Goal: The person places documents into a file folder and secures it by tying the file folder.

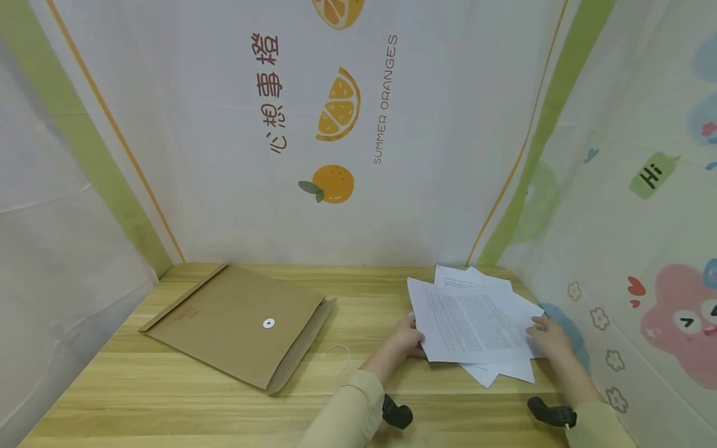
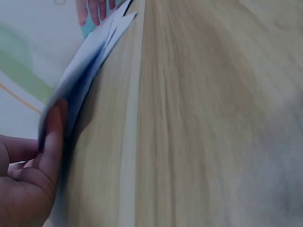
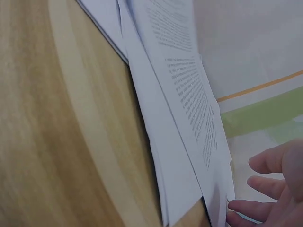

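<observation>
The printed sheets (image 1: pixel 467 320), unevenly fanned, are at the right side of the table (image 1: pixel 213 401). The left hand (image 1: pixel 407 338) pinches their left edge between thumb and fingers; the right hand (image 1: pixel 551 337) has its fingers loosely extended at the right edge. Probably the paper is light, bendable, easily creased, and layers may slide, so holding opposite edges seems best.
</observation>
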Demonstrator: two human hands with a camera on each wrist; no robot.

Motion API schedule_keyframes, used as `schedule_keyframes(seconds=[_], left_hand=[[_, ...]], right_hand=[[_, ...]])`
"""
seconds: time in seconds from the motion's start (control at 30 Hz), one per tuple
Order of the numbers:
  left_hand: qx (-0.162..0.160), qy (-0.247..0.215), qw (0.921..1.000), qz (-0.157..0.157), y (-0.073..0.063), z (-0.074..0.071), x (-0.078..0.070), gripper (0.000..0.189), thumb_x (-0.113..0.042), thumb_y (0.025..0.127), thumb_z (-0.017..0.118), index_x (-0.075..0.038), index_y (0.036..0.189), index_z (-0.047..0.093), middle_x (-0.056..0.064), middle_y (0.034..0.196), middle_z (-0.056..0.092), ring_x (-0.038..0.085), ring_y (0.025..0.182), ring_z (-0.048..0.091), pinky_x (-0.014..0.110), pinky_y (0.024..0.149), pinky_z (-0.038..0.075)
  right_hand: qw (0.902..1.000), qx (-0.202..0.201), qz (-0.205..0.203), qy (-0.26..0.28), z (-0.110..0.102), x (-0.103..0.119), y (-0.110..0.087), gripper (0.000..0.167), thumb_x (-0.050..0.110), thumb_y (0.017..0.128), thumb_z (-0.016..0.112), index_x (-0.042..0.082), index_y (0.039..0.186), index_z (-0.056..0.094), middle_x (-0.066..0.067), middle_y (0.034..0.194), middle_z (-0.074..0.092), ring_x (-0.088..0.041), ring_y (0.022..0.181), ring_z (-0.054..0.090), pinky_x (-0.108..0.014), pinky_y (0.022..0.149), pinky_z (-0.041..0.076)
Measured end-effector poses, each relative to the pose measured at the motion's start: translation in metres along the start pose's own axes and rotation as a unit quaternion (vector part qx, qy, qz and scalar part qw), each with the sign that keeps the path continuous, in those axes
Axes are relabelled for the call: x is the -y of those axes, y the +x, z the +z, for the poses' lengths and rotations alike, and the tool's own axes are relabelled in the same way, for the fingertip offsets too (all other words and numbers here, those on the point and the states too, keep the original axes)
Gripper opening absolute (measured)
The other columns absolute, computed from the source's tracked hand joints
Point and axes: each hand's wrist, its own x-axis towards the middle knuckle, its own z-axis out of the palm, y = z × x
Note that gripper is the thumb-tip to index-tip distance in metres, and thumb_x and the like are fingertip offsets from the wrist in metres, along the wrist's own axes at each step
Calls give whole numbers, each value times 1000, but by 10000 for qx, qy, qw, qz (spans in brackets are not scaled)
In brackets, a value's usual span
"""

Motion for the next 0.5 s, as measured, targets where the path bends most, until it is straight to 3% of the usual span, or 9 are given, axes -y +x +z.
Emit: schedule_keyframes(seconds=[0.13,0.33,0.5], left_hand=[[135,-151,9997,129,1,-9,2,64,19,81,45,3,142,37,14,106,59,26,79,64,40,67,57],[650,-590,9956,335,0,-28,-2,57,11,90,45,1,145,32,19,105,63,28,84,65,44,76,55],[804,-714,9936,353,-5,-43,-10,56,7,93,46,0,146,31,22,105,66,29,88,66,45,80,54]], right_hand=[[9999,-96,57,121,2,0,0,52,11,92,48,-21,131,33,-45,128,38,-58,115,38,-60,98,33],[9991,-113,136,378,2,0,0,54,11,95,46,-21,135,28,-46,131,33,-58,119,36,-59,99,34],[9984,-87,239,505,-1,4,-1,60,22,100,43,-22,137,24,-45,132,32,-56,119,39,-57,98,37]])
